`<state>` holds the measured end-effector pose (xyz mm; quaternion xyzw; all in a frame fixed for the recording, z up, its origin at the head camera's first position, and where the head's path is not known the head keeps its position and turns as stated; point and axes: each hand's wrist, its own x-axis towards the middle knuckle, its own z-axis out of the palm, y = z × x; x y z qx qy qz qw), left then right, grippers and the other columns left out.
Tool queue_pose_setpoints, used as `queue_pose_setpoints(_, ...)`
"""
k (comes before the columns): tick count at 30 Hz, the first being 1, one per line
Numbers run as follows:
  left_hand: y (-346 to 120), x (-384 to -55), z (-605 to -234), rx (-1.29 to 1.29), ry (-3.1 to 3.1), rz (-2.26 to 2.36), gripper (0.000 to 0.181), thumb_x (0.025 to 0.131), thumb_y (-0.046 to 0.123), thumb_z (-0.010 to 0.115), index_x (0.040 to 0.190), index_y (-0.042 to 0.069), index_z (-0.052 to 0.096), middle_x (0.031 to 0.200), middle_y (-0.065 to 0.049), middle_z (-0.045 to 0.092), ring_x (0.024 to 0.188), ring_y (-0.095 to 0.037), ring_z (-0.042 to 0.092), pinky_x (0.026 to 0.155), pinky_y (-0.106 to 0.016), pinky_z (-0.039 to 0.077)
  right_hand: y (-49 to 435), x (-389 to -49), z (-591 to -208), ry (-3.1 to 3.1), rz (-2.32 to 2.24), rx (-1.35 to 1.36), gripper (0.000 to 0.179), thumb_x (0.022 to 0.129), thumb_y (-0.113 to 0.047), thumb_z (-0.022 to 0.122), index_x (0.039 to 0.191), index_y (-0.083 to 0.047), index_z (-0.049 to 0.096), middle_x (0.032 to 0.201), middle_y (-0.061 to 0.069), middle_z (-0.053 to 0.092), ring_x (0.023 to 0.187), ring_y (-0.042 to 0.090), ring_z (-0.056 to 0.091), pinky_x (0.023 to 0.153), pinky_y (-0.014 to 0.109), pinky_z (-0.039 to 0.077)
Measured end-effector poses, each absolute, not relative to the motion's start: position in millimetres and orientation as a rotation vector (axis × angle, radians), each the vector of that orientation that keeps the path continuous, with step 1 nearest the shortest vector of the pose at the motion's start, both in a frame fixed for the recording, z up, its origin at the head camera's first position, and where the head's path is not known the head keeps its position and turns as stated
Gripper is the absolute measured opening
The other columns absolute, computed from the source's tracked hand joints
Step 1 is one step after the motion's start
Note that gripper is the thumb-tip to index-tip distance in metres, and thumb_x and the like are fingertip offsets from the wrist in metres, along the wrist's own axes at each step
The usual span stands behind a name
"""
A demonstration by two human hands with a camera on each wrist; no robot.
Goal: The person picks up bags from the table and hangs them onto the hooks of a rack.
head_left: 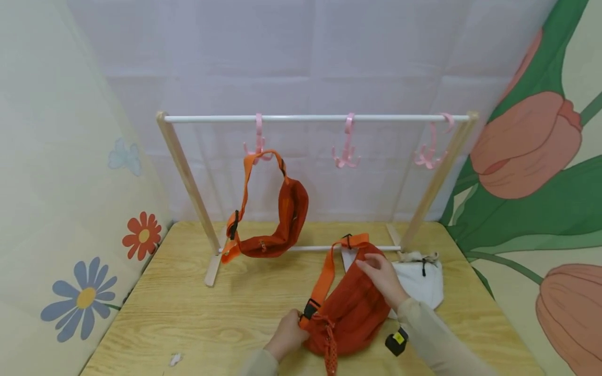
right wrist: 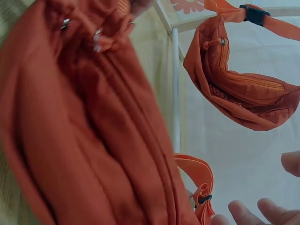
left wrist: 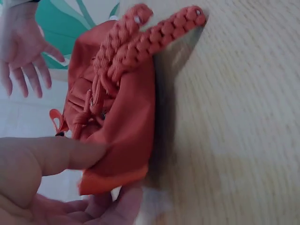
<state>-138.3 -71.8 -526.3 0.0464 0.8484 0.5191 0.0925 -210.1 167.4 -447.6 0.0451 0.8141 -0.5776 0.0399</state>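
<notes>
A red-orange waist bag lies tilted on the table, its orange strap looped up on the left side, with a black buckle. My left hand pinches the bag's lower left end; in the left wrist view its thumb presses on the fabric by the orange edge. Red braided cords hang from the zipper side. My right hand is over the bag's upper right end; spread fingers show apart from the bag in the left wrist view.
A second orange waist bag hangs by its strap from a pink hook on the white rail. Two more pink hooks hang farther right. A white drawstring pouch lies behind the right hand. A small white scrap is at front left.
</notes>
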Motion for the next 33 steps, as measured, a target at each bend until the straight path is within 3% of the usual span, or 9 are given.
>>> queue_pose_setpoints(6, -74, -143, -520, 0.178, 2.584, 1.658, 0.033, 0.060, -0.015, 0.057, 0.087, 0.001, 0.050, 0.082, -0.006, 0.050, 0.071, -0.016, 0.046, 0.060, -0.027, 0.041, 172, -210, -449, 2.483, -1.768, 0.134, 0.051, 0.099, -0.020, 0.057, 0.137, 0.011, 0.041, 0.132, 0.032, 0.046, 0.119, 0.041, 0.048, 0.097, 0.051, 0.040)
queue_pose_setpoints(13, -77, -143, -505, 0.153, 2.722, 1.593, 0.030, 0.068, -0.014, 0.060, 0.085, 0.008, 0.049, 0.081, -0.004, 0.055, 0.069, -0.016, 0.051, 0.058, -0.028, 0.043, 176, -210, -448, 2.546, -1.711, 0.115, 0.052, 0.099, -0.019, 0.058, 0.138, 0.011, 0.040, 0.131, 0.031, 0.047, 0.120, 0.040, 0.046, 0.098, 0.051, 0.040)
queue_pose_setpoints(18, -77, -142, -499, 0.118, 2.803, 1.616, 0.031, 0.068, -0.013, 0.063, 0.084, 0.010, 0.049, 0.082, 0.000, 0.056, 0.073, -0.016, 0.057, 0.061, -0.026, 0.045, 181, -212, -448, 2.713, -1.615, 0.019, 0.053, 0.096, -0.012, 0.061, 0.138, 0.011, 0.038, 0.132, 0.032, 0.046, 0.116, 0.042, 0.047, 0.098, 0.051, 0.039)
queue_pose_setpoints(26, -78, -142, -492, 0.169, 2.970, 1.624, 0.036, 0.062, -0.015, 0.065, 0.079, 0.012, 0.049, 0.079, 0.003, 0.054, 0.069, -0.010, 0.054, 0.059, -0.025, 0.044, 193, -221, -451, 2.975, -1.373, -0.183, 0.064, 0.091, -0.007, 0.067, 0.141, 0.015, 0.033, 0.142, 0.036, 0.035, 0.132, 0.050, 0.030, 0.108, 0.059, 0.025)
queue_pose_setpoints(33, -80, -141, -488, 0.271, 3.154, 1.591, 0.040, 0.060, -0.017, 0.067, 0.075, 0.014, 0.048, 0.077, 0.005, 0.048, 0.067, -0.009, 0.050, 0.058, -0.025, 0.043, 204, -229, -454, 3.124, -1.129, -0.302, 0.076, 0.085, -0.005, 0.073, 0.143, 0.014, 0.028, 0.143, 0.038, 0.032, 0.131, 0.054, 0.028, 0.105, 0.063, 0.025)
